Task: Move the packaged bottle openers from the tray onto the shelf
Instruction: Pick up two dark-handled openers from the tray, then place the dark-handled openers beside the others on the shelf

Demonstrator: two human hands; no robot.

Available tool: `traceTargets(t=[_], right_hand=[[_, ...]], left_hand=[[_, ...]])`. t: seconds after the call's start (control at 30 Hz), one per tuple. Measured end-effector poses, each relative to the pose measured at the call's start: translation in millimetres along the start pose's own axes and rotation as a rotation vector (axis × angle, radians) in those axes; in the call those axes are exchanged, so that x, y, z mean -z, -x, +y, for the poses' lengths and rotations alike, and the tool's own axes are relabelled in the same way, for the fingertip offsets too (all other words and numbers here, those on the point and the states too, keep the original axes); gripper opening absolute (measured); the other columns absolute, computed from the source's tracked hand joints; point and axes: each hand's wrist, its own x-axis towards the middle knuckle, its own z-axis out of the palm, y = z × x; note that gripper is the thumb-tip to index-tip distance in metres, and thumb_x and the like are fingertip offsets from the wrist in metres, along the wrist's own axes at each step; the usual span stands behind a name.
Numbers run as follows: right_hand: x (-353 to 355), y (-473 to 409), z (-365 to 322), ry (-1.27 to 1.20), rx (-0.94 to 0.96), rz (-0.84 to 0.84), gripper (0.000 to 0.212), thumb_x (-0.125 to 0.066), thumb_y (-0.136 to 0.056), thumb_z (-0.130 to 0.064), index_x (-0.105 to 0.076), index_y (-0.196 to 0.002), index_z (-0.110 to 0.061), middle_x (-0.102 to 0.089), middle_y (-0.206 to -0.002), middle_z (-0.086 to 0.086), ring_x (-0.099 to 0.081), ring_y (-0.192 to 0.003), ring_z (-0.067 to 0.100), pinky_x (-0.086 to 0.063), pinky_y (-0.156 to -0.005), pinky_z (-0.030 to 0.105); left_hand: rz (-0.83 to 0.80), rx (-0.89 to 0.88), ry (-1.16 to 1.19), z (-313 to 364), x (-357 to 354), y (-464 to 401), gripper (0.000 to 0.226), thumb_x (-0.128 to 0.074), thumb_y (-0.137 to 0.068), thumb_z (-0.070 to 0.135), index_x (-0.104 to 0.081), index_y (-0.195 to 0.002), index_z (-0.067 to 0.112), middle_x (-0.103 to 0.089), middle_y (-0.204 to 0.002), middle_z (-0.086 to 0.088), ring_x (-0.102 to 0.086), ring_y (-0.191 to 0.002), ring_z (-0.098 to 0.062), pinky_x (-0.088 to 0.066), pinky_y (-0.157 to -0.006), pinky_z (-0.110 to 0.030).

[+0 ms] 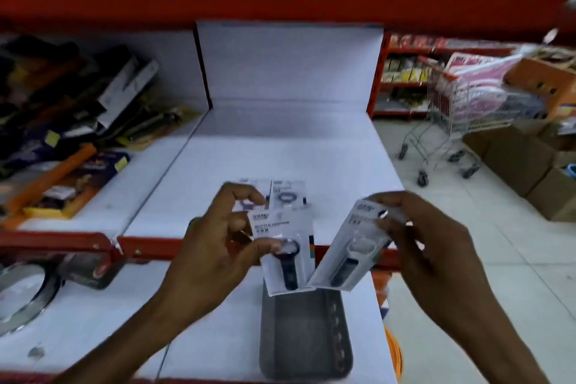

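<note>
My left hand (218,237) grips a white carded bottle opener with a dark handle (285,256) by its left edge. My right hand (424,246) pinches the top of a second packaged bottle opener (349,256), tilted to the right. Both packs hang over the far end of a grey tray (305,337) on the lower shelf. Two more packaged openers (280,195) lie flat on the white upper shelf (280,153), just beyond my fingers. The tray's visible inside looks bare.
A red shelf rail (149,248) runs across in front of the upper shelf. Piled boxed goods (71,121) fill the left. A round metal item (25,296) lies at lower left. A shopping cart (467,121) and cardboard boxes (530,165) stand in the aisle on the right.
</note>
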Motion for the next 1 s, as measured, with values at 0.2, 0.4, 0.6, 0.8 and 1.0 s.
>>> traceTargets(t=[0.2, 0.4, 0.6, 0.8, 1.0], right_hand=[[12.4, -98.1, 11.9, 0.148, -0.008, -0.019, 0.038, -0.042, -0.092, 0.012, -0.062, -0.115, -0.012, -0.057, -0.1, -0.007, -0.048, -0.074, -0.03, -0.034, -0.063, -0.011], [-5.3, -164.5, 67.7, 0.342, -0.16, -0.323, 0.045, -0.035, -0.088, 0.015, -0.061, -0.119, -0.005, -0.063, -0.125, 0.016, -0.06, -0.114, 0.022, -0.048, -0.087, 0.027], [-17.4, -170.1, 109.7, 0.45, -0.237, -0.491, 0.041, -0.038, -0.09, 0.008, -0.057, -0.125, -0.004, -0.059, -0.132, 0.016, -0.057, -0.112, 0.026, -0.046, -0.089, 0.024], [-15.0, -149.4, 125.3, 0.562, -0.186, -0.473, 0.041, -0.047, -0.099, -0.02, -0.046, -0.14, -0.015, -0.049, -0.144, 0.009, -0.046, -0.133, 0.027, -0.036, -0.113, 0.039], [-10.8, -112.8, 123.0, 0.447, -0.164, -0.563, 0.047, -0.062, -0.089, -0.031, -0.053, -0.133, -0.017, -0.058, -0.137, -0.001, -0.055, -0.127, 0.022, -0.042, -0.1, 0.026]], left_hand=[[-0.03, -0.034, 0.051, 5.7, -10.2, -99.9, 0.049, -0.079, -0.084, 0.01, -0.046, -0.106, 0.038, -0.08, -0.078, -0.006, -0.06, -0.061, -0.044, -0.05, -0.056, -0.041], [-0.073, 0.131, 0.042, -12.2, -48.3, -171.1, 0.042, -0.08, -0.082, 0.0, -0.053, -0.112, 0.013, -0.07, -0.109, -0.033, -0.065, -0.08, -0.028, -0.059, -0.072, -0.048], [-0.064, 0.168, -0.268, -31.7, -73.5, -183.3, 0.064, -0.094, -0.069, 0.024, -0.064, -0.121, 0.004, -0.074, -0.112, -0.018, -0.069, -0.095, -0.022, -0.049, -0.072, -0.018], [-0.17, -0.051, -0.549, -41.7, -69.3, -177.3, 0.072, -0.083, -0.072, 0.057, -0.062, -0.131, 0.021, -0.064, -0.135, -0.001, -0.054, -0.125, -0.019, -0.041, -0.097, -0.024], [-0.613, 0.025, -0.729, -47.4, -60.4, -182.3, 0.101, -0.075, -0.06, 0.079, -0.044, -0.147, 0.039, -0.029, -0.167, 0.0, -0.018, -0.157, -0.021, -0.023, -0.125, -0.043]])
